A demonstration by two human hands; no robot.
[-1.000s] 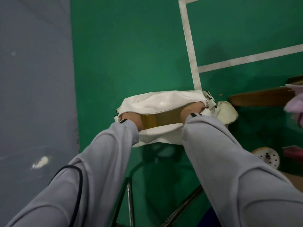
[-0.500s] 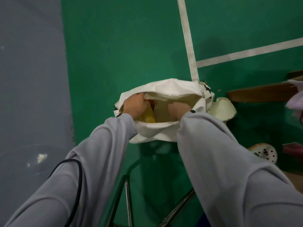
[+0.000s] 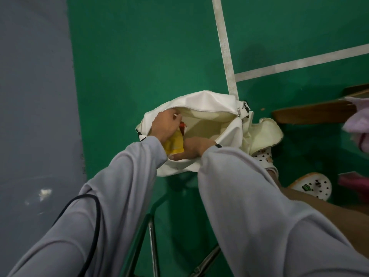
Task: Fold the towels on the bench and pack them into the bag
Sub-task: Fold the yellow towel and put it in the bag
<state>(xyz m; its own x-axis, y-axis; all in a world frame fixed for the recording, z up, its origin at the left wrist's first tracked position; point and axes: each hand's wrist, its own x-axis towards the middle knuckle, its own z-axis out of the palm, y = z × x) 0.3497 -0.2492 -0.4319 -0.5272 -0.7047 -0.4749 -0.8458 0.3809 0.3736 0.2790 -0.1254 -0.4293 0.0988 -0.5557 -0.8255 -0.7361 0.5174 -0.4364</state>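
Here the left hand (image 3: 165, 126) grips the soft white bag (image 3: 209, 102); right hand (image 3: 192, 147) fingers unclear.

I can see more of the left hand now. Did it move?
Yes. The left hand rose out of the bag up to its rim, slightly nearer the white floor line.

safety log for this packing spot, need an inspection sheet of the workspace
surface: wooden bench at right, partly in view
job's things: white bag unzipped, open; pink towel by the bench, right edge
clutter: yellow item, kind unclear, in the bag; white clogs on the floor
hands: left hand grips the bag's rim; right hand reaches inside, fingers hidden
cables: black cable across the left sleeve
surroundings: green court floor with white lines
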